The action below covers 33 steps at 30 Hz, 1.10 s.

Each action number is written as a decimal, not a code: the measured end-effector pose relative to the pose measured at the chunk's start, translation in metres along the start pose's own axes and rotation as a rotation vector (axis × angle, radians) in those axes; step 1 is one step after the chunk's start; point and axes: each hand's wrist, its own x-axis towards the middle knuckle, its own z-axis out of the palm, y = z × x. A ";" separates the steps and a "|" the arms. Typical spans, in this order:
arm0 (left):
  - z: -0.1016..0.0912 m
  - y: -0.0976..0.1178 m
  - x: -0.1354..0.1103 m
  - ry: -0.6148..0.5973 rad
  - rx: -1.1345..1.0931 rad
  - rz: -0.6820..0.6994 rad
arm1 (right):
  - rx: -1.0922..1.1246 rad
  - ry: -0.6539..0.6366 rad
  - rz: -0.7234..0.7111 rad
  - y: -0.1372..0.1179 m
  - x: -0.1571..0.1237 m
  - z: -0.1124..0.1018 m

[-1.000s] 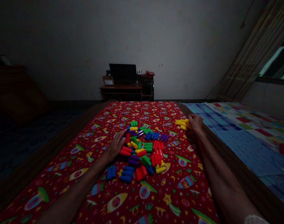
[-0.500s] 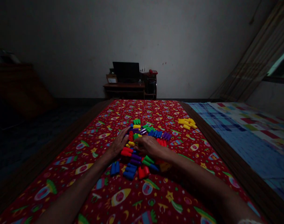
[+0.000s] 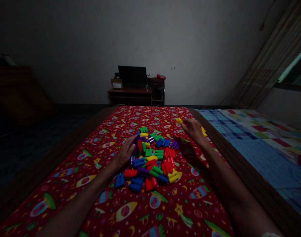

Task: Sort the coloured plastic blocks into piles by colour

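A heap of plastic toy building blocks (image 3: pixel 151 161) in red, green, blue, purple and yellow lies on a red patterned cloth (image 3: pixel 125 210). My left hand (image 3: pixel 125 152) rests flat against the heap's left side, fingers stretched out and touching purple and blue blocks. Raised over the cloth to the right of the heap, my right hand (image 3: pixel 193 128) pinches a yellow toy block (image 3: pixel 179 121) between thumb and fingertips. Behind that hand a small group of yellow blocks (image 3: pixel 204 131) shows only in part.
The cloth-covered surface has brown side edges (image 3: pixel 214 131). To the right lies bedding with blue checks (image 3: pixel 236 128). Against the far wall stands a desk (image 3: pixel 130 93) with a dark monitor (image 3: pixel 132 76). A wooden cabinet (image 3: pixel 19 95) is at the left.
My right hand has moved from the heap out to the right and away from me, now with a yellow toy block in its fingers. My left hand has stayed at the heap's left side.
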 end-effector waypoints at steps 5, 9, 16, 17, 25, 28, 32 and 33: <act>0.000 -0.002 0.001 -0.009 -0.010 -0.008 | -0.295 -0.035 0.170 0.063 -0.006 -0.001; 0.000 -0.002 0.002 0.001 0.014 -0.009 | -0.281 -0.087 0.259 0.080 -0.009 0.001; 0.000 0.000 0.001 -0.003 0.010 -0.012 | -0.048 0.037 0.135 0.042 0.001 0.000; 0.000 0.000 0.001 0.001 0.006 -0.012 | 0.026 0.013 0.083 0.027 0.000 0.001; -0.002 0.003 0.000 -0.011 -0.025 -0.009 | 0.291 -0.634 -0.625 -0.097 -0.055 0.013; -0.002 0.002 0.000 -0.006 -0.019 -0.009 | 0.200 -0.679 -0.658 -0.107 -0.068 0.017; 0.000 0.001 -0.001 0.005 0.010 -0.006 | 0.224 -0.649 -0.606 -0.101 -0.062 0.016; 0.000 0.001 0.000 0.006 0.018 -0.005 | 0.245 -0.615 -0.571 -0.098 -0.057 0.015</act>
